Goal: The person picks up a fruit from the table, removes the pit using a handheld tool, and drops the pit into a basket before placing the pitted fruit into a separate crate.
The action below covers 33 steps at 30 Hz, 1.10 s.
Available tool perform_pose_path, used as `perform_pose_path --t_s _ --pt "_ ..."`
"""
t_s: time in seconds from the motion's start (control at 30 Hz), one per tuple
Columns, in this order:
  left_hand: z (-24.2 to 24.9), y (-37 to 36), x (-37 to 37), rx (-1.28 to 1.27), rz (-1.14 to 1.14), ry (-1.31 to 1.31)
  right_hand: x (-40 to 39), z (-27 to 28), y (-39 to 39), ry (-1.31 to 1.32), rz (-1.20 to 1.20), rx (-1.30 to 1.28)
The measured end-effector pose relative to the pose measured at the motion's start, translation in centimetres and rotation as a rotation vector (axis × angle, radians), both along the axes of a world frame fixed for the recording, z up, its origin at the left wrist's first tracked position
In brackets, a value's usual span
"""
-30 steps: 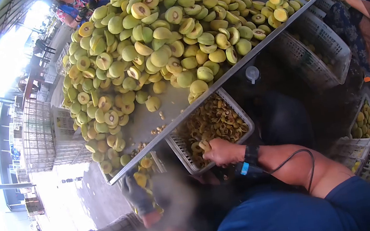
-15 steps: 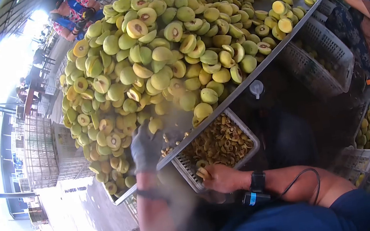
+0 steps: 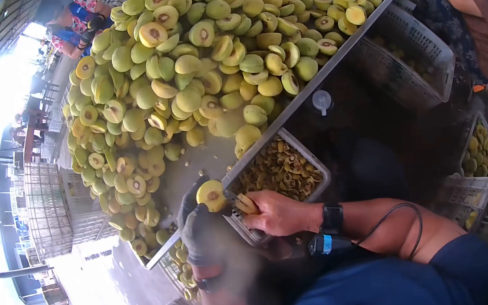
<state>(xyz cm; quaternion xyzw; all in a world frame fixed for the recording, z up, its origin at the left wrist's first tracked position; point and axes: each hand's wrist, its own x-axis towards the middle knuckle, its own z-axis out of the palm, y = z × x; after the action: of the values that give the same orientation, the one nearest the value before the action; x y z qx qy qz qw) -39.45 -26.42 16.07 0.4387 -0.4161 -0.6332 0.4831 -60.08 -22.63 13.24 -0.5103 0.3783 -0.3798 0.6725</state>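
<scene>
My left hand, in a grey glove, grips a round fruit half just off the front edge of the metal table. Its yellow cut face with a brownish centre is turned up. My bare right hand is closed round a short wooden-handled tool, whose working end points at the fruit; I cannot make out its shape. Beneath and beyond this hand, a pale plastic crate holds brown-yellow scraps. A large heap of green-skinned fruit halves covers much of the table.
A metal rim edges the table. At right stand a grey crate and a crate of fruit. A white plastic cup-like item lies below the rim. Other people work at upper left and far right.
My left hand has come back from the heap towards me, now with a fruit half in it. My right hand has moved slightly left and up, bringing the tool near the fruit.
</scene>
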Motion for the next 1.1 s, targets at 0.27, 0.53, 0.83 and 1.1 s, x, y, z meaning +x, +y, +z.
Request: perform_pose_path --t_s 0.27,0.53,0.83,1.1 --pt "-1.6 3.4 -1.0 -0.078 -0.001 -0.09 -0.1 -0.4 1.2 -0.128 0.183 0.166" --pt "0.3 4.6 -3.0 -0.571 -0.021 -1.129 0.6 -2.7 1.6 0.098 0.116 -0.047" --pt "-5.4 3.8 -2.7 -0.661 0.27 -1.119 1.0 -2.3 2.0 0.31 0.034 -0.147" --pt "-7.5 4.3 -1.3 -0.429 0.273 -0.811 0.1 -2.0 1.0 -0.063 0.356 0.105"
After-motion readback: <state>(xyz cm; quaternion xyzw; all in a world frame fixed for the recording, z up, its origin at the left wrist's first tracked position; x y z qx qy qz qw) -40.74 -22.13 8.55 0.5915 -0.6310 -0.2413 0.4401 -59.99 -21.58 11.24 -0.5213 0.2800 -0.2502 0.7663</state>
